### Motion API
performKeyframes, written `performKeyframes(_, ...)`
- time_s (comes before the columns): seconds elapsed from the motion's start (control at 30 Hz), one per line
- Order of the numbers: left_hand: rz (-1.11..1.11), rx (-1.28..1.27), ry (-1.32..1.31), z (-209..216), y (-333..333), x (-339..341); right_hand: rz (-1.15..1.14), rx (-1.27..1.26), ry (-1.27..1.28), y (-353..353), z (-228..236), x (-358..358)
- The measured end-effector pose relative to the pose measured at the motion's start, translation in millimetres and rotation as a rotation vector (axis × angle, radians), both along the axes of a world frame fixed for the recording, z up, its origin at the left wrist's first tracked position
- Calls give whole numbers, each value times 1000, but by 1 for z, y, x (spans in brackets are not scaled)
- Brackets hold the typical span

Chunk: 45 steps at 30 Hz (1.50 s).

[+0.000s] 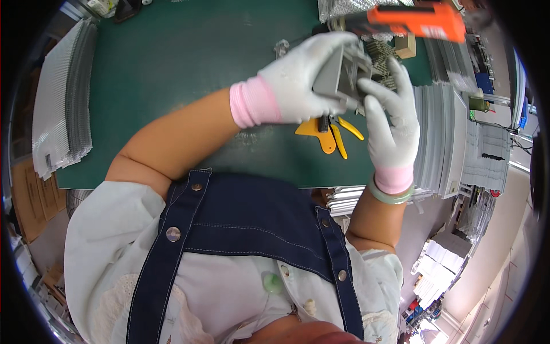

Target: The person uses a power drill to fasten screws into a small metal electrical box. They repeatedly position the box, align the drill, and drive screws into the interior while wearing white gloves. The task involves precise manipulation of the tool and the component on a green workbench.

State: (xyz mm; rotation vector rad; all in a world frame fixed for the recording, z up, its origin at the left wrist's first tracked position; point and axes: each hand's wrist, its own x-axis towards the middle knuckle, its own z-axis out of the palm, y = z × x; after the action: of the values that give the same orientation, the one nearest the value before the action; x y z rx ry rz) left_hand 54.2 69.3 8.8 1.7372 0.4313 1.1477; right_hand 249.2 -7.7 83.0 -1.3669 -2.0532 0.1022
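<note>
My left hand, in a white glove with a pink cuff, is closed round a grey box-shaped part with an open, hollow side. The part is held above the green table and is slightly blurred. Just to its right is my right hand, gloved the same way, its fingers spread. The fingertips come close to the part; whether they touch it I cannot tell. Below the part lie a yellow scraper and yellow-handled pliers. Behind the hands, a blurred orange power tool shows at the upper right.
A pile of small metal-looking pieces lies behind the part, beside a small wooden block. Stacked flat panels line the left table edge, and more panels stand at the right. The green table spreads beneath my arms.
</note>
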Motion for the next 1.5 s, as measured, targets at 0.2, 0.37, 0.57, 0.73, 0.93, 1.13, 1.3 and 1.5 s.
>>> performKeyframes(0.2,145,289,172,-6,-22,7,-38,-144,-423,4,14,1)
performKeyframes(0.37,150,355,148,-24,-29,18,59,-110,-407,4,5,7)
performKeyframes(0.57,158,347,150,-22,-29,14,-205,-103,246,-30,-17,-3)
performKeyframes(0.73,149,339,139,-23,-28,14,-105,44,-54,-40,-22,-8)
performKeyframes(0.93,181,374,126,-23,-30,14,-125,132,-463,-40,3,-16)
performKeyframes(1.13,181,364,107,-27,-28,16,-77,96,-423,-35,11,-10)
performKeyframes(1.3,185,365,106,-27,-27,17,-151,50,-61,-45,-5,-8)
performKeyframes(1.5,179,363,108,-28,-27,16,-139,133,-100,-46,-24,-11)
